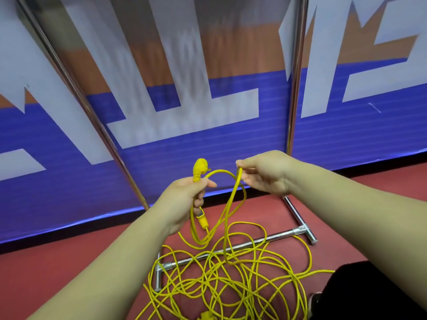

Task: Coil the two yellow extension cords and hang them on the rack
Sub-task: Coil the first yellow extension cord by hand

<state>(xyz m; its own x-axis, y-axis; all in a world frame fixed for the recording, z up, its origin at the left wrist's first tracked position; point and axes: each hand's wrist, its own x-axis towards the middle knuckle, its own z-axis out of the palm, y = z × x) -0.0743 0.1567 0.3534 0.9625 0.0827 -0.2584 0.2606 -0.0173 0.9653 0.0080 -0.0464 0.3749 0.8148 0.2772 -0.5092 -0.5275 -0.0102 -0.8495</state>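
Cord (233,194) between fingers (241,163) of right hand (265,175)

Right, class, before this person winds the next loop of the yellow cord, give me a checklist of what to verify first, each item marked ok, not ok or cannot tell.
1. Left hand grips the cord just below its plug: ok.
2. Right hand pinches the cord, ready to draw a loop: ok.
3. Heap on the floor free of tangles: not ok, strands cross all over.
4. Cord clear of the rack's base bar: not ok, strands lie across it.
5. The two cords told apart: cannot tell.
6. Hanging bar within reach: cannot tell, only uprights and base show.
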